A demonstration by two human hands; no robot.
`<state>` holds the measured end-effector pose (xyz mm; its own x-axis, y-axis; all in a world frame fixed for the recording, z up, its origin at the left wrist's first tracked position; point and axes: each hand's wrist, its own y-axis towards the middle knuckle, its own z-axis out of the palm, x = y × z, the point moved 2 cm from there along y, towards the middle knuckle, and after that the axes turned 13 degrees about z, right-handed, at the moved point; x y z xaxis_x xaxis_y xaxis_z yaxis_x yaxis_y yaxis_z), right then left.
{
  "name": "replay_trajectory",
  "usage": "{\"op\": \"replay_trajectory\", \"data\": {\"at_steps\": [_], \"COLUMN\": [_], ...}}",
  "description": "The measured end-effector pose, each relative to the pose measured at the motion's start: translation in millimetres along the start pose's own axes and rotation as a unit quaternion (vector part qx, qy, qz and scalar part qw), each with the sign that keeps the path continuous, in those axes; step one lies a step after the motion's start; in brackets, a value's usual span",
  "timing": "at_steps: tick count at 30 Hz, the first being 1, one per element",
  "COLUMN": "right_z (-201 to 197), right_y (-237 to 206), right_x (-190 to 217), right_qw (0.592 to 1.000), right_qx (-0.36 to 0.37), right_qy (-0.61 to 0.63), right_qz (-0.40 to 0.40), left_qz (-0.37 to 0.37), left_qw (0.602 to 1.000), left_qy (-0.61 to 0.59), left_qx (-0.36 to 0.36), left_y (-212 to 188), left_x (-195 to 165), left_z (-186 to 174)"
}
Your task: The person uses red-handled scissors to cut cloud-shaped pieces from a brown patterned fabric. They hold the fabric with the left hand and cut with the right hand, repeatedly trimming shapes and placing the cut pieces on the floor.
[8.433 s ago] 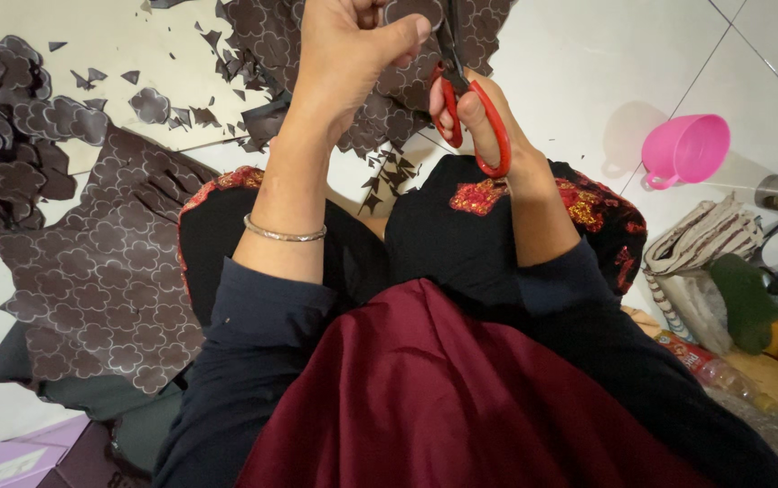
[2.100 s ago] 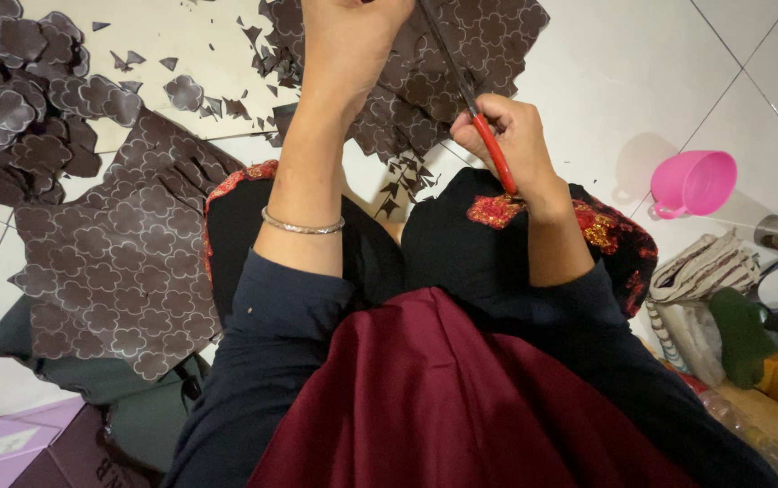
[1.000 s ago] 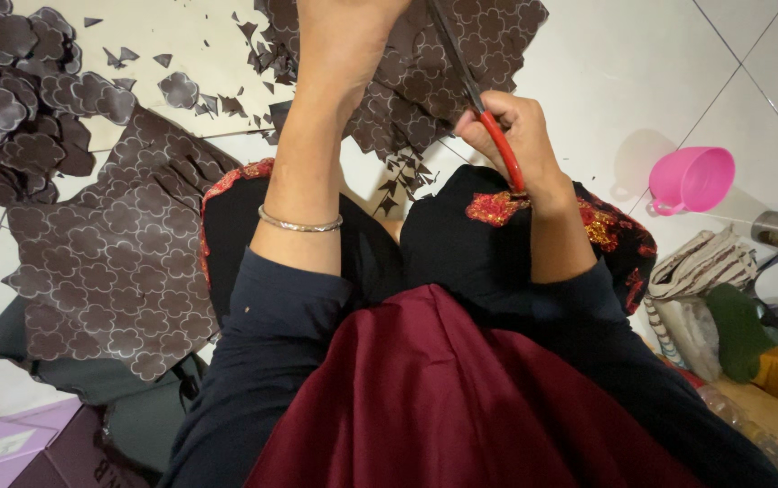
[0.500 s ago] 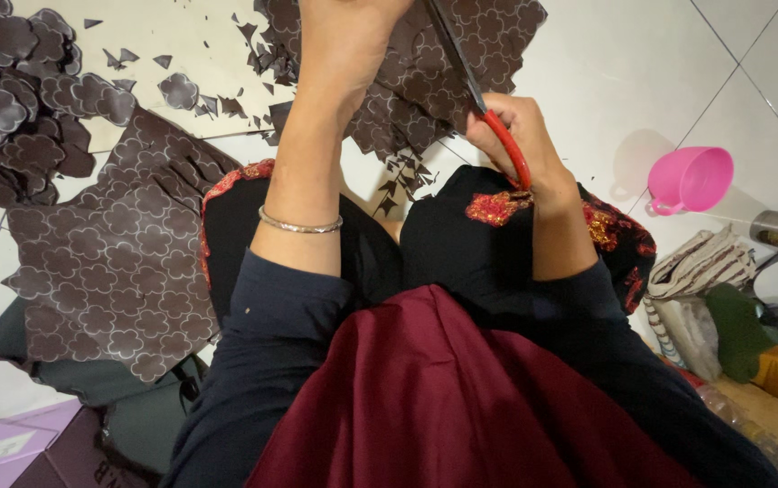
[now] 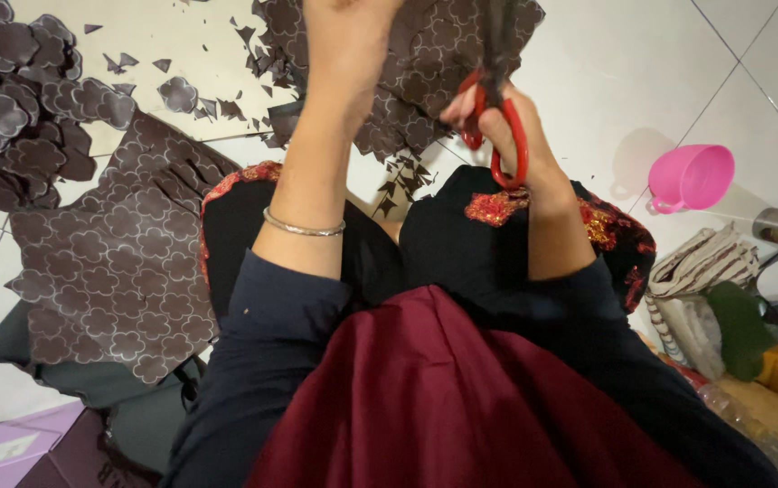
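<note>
Floor: we see the white tiled floor (image 5: 642, 81) bare to the right of the hands as far as the pink cup (image 5: 692, 176); the left side is crowded.
Marked sheet on the floor: a large brown sheet (image 5: 104, 280) printed with flower outlines lies at the left, its upper right edge cut into strips.
Sheet being cut: the brown sheet (image 5: 425, 72) stays at the top centre, above the knees, running out of view at the top edge. Compared with half a second ago, its place has hardly changed.
Pile: cut brown flower shapes (image 5: 18, 117) are heaped at the upper left, with small scraps (image 5: 226, 99) scattered between the pile and the held sheet.
Left hand: our left hand (image 5: 348, 45) is closed on the near edge of the held sheet, as before; its fingertips are cut off by the top edge. A silver bangle (image 5: 303, 226) sits on the wrist.
Right hand: our right hand (image 5: 506, 136) grips the red handles of the scissors (image 5: 497, 117), fingers through the loops. It has shifted slightly left since a second ago.
Scissors direction: their long axis runs almost straight up the picture, handles toward us, blades pointing away over the held sheet. The blades are blurred, so we cannot tell whether they are open.
</note>
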<state>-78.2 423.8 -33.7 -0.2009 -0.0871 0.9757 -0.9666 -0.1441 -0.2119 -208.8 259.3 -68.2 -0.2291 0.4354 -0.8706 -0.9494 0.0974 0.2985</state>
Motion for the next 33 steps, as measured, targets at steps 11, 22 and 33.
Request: {"op": "replay_trajectory", "data": {"at_steps": [11, 22, 33], "right_z": [-18, -28, -21], "right_y": [-6, -10, -15], "right_x": [-19, -20, -29], "right_qw": [0.97, 0.978, 0.994], "right_qx": [-0.221, -0.199, -0.041], "right_qy": [0.104, 0.057, -0.056], "right_qz": [0.001, 0.013, 0.08], "left_qz": [-0.109, -0.232, -0.233], "left_qw": [0.984, 0.955, 0.961], "left_qy": [-0.126, -0.127, -0.144], "left_qx": [0.061, 0.132, 0.04], "left_y": [-46, -53, -41], "left_x": [10, 24, 25], "left_z": [52, 47, 36]}}
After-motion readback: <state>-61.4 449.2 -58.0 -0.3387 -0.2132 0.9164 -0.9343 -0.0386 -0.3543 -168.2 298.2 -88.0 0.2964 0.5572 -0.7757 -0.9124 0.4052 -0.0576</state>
